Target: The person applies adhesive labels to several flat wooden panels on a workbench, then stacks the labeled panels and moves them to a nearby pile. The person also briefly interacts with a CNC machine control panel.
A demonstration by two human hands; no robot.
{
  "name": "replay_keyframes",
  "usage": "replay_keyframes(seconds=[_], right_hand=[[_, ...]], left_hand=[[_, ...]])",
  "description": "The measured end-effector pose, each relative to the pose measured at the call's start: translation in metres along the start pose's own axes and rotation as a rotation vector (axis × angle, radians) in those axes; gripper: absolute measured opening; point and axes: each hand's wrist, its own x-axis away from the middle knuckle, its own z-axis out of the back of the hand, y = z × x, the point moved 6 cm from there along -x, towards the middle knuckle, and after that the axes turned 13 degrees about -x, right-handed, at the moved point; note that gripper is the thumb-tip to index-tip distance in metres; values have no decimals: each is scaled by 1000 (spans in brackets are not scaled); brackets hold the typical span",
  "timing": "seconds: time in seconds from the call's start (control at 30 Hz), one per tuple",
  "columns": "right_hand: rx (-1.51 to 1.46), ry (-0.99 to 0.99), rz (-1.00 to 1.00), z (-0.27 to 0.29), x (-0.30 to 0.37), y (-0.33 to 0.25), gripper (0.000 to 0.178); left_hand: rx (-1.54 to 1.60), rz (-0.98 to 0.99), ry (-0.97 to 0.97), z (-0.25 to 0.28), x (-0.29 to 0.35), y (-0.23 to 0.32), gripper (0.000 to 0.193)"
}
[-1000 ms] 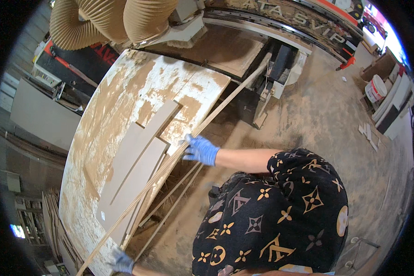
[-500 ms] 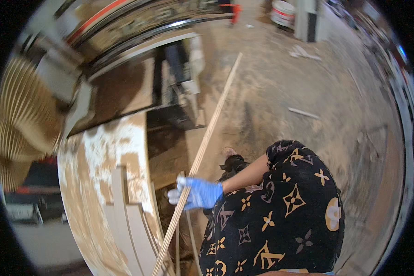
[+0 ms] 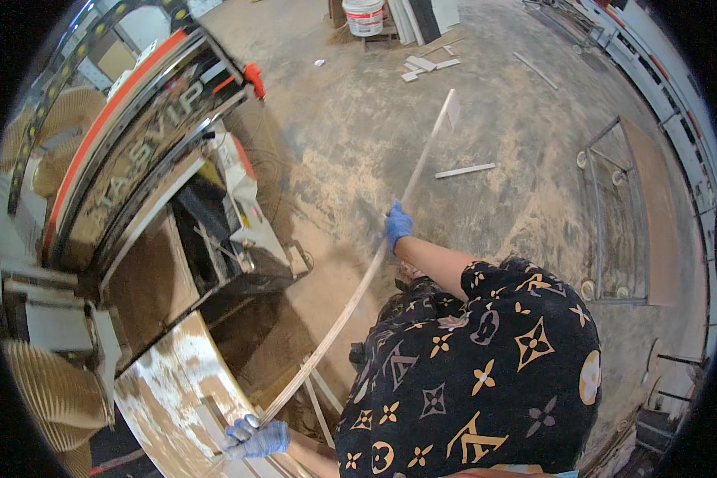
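Note:
A long, thin wooden strip (image 3: 334, 334) with a striped, layered look slants from the lower left up toward the far middle. My right hand (image 3: 398, 226), in a blue glove, is closed around it past its middle. My left hand (image 3: 256, 438), in a blue glove with greyed fingers, closes on its near end beside the worktable (image 3: 171, 382). The strip's far end (image 3: 452, 107) looks broader and hangs over the floor. Beneath my left hand, pale flat boards (image 3: 213, 422) lie on the table, partly hidden.
A large machine (image 3: 147, 151) with a red-edged beam and dusty bed stands left, by ribbed hoses (image 3: 56, 390). Off-cuts (image 3: 430, 65) and a loose batten (image 3: 464, 170) lie on the dusty floor. A wheeled metal frame (image 3: 625, 215) is at right, a white bucket (image 3: 365, 17) at the back.
My view has swung to the right. My right hand has moved farther along the strip, away from me. My left hand has come into view at the near end.

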Motion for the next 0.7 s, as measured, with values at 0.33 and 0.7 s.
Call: replay_keyframes(seconds=[0.33,0.7], right_hand=[[22,-240,286,18,-21,0,50],[-344,-474,-27,-86,112,118,34]], left_hand=[[-401,-279,-578,-110,27,-42,34],[-706,-496,-1067,-129,-66,-131,60]])
